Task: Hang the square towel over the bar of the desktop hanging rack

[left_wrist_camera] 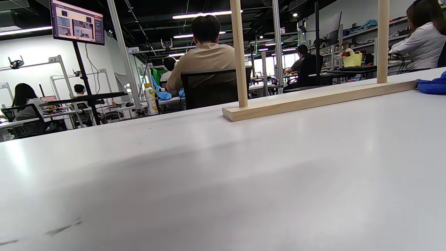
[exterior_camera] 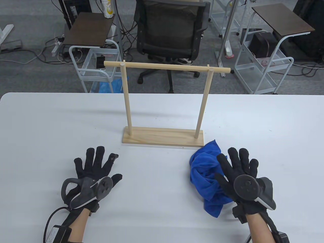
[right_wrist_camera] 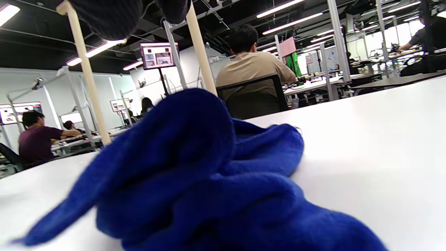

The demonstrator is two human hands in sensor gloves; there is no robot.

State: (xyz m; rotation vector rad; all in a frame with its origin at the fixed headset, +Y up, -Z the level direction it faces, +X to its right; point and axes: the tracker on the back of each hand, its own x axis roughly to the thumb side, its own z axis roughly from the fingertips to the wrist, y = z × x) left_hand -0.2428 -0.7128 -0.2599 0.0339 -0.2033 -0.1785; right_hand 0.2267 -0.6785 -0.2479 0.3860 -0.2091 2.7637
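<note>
Right hand (exterior_camera: 241, 177) flat, fingers spread, thumb side resting on crumpled blue towel (exterior_camera: 206, 177), nothing gripped. Left hand (exterior_camera: 95, 172) flat on white worktop (exterior_camera: 162, 114), fingers spread, holding nothing, well apart from towel. Towel lies bunched on worktop, far tip just beside right end of wooden rack (exterior_camera: 165, 106) base. Rack bar (exterior_camera: 167, 67) bare, rack upright mid-worktop beyond both hands.

towel (exterior_camera: 203, 174): blue | rack (exterior_camera: 163, 138): light wood | table (exterior_camera: 50, 121): white | gloves (exterior_camera: 95, 164): black | chair (exterior_camera: 168, 30): black
</note>
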